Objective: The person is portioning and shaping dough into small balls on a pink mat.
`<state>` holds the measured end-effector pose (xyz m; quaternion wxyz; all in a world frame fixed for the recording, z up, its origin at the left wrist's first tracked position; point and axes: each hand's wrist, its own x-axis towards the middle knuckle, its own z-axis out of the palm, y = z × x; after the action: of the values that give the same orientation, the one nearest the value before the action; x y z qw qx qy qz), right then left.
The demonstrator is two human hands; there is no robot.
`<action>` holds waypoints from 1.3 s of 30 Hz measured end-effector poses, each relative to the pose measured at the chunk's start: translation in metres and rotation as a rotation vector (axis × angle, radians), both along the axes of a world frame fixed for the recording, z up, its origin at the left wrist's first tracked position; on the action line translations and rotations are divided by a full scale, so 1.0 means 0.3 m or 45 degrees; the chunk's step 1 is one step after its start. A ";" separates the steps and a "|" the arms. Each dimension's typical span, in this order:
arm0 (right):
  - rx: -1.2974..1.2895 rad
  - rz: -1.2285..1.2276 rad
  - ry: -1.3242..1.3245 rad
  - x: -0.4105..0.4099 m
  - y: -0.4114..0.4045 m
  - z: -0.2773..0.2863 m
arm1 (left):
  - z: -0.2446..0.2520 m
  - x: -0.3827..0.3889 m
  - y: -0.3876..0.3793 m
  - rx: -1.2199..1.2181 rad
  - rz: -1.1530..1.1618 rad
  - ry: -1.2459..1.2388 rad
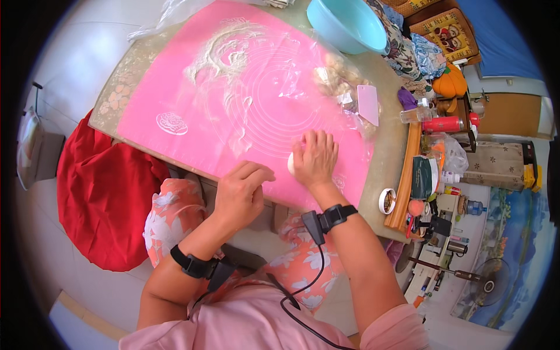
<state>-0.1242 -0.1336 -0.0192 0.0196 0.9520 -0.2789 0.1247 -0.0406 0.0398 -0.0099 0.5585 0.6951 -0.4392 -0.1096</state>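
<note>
A pink silicone baking mat with printed circles lies on the table. My right hand is cupped over a small white piece of dough near the mat's front right, its palm covering most of it. My left hand hovers at the mat's front edge with bent fingers; nothing shows in it. White flour is heaped and smeared over the mat's far left. Clear plastic bags holding pale dough-like lumps rest at the far right, with a pink plastic card beside them.
A light blue plastic basin stands at the table's far right. A small white bowl with brown contents sits by the right edge, near a wooden ledge. Red cloth covers something left of my legs. A black cable hangs from my right wrist strap.
</note>
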 end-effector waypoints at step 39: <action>-0.190 0.088 0.042 0.076 -0.024 -0.033 | -0.026 0.090 -0.042 -0.130 0.255 0.030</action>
<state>-0.1012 -0.1409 -0.0290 0.0907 0.9588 -0.2355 0.1302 -0.0136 0.0271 -0.0177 0.6065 0.7048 -0.3659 -0.0391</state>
